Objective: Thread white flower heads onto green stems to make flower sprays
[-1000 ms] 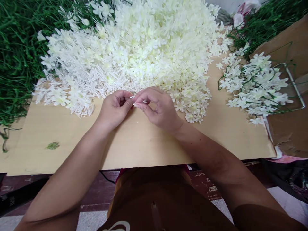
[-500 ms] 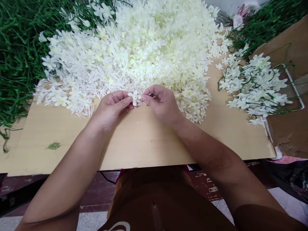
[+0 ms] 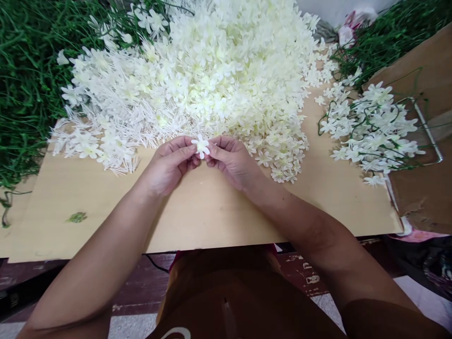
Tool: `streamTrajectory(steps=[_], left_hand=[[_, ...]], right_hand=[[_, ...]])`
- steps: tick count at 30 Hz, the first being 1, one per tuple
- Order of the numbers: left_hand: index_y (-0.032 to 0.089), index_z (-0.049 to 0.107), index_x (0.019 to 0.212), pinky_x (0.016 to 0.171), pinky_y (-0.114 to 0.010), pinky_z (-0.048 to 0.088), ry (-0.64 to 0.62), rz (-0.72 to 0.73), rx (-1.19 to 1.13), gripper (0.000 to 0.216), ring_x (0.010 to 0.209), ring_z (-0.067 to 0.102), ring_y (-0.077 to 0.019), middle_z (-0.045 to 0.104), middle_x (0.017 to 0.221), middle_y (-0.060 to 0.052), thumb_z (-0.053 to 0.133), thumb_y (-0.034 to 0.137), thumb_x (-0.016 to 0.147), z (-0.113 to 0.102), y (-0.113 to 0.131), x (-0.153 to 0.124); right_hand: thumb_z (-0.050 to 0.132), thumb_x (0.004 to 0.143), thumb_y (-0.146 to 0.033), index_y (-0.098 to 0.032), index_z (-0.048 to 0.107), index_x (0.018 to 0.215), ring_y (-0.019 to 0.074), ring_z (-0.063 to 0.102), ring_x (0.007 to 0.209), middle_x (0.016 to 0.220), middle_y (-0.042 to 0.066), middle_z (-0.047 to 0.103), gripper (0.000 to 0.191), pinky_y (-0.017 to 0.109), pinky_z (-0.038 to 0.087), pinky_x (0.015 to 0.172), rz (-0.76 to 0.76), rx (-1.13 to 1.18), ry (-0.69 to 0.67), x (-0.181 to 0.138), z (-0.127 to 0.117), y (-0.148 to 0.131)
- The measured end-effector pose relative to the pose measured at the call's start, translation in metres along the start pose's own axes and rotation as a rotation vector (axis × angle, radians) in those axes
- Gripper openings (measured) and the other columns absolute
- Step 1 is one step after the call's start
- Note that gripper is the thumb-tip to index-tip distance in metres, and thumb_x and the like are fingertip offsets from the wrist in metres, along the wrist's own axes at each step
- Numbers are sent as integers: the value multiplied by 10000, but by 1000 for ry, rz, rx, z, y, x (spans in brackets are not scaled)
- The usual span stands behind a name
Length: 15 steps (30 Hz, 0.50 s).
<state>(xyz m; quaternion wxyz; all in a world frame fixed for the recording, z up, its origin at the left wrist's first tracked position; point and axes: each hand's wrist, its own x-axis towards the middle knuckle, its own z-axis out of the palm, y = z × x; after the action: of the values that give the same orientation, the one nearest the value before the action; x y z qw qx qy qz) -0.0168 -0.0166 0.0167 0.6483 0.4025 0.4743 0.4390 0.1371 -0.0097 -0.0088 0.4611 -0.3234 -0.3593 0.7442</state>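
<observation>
A small white artificial flower point(image 3: 201, 146) is pinched between my two hands, just above the table and in front of the flower pile. My left hand point(image 3: 169, 162) grips it from the left with thumb and fingers. From the right, my right hand point(image 3: 231, 160) closes on the same flower, its thumb against the petals. The flower's underside is hidden by my fingers. Right behind the hands spreads a large heap of loose white flowers point(image 3: 229, 84), with pale thin stems point(image 3: 151, 125) sticking out on its left side.
Green plastic stems point(image 3: 28, 84) are massed at the left, with more green stems point(image 3: 399, 35) at the far right. White flowers on green stems point(image 3: 379, 127) lie beside a metal wire frame point(image 3: 427, 129) and cardboard point(image 3: 423, 193). A green scrap point(image 3: 76, 217) rests on the wooden table point(image 3: 212, 216).
My right hand has come in closer to the left, its fingers now curled below the flower. The flower has turned slightly and shifted a little right.
</observation>
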Motion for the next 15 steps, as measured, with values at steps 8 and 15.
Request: streamTrajectory(steps=[8, 15], left_hand=[[197, 582, 673, 539, -254, 430, 13, 40, 57, 134, 553, 524, -109, 594, 615, -1, 703, 250, 648, 4, 1, -1], [197, 578, 615, 493, -223, 414, 37, 24, 21, 108, 518, 503, -95, 576, 568, 11, 685, 209, 628, 4, -1, 0]], right_hand=[[886, 596, -507, -186, 653, 708, 55, 533, 575, 609, -55, 628, 413, 210, 447, 565, -68, -105, 16, 0, 3, 0], [813, 663, -589, -202, 606, 712, 77, 589, 578, 611, -53, 638, 442, 253, 543, 613, -209, -267, 63, -7, 13, -4]])
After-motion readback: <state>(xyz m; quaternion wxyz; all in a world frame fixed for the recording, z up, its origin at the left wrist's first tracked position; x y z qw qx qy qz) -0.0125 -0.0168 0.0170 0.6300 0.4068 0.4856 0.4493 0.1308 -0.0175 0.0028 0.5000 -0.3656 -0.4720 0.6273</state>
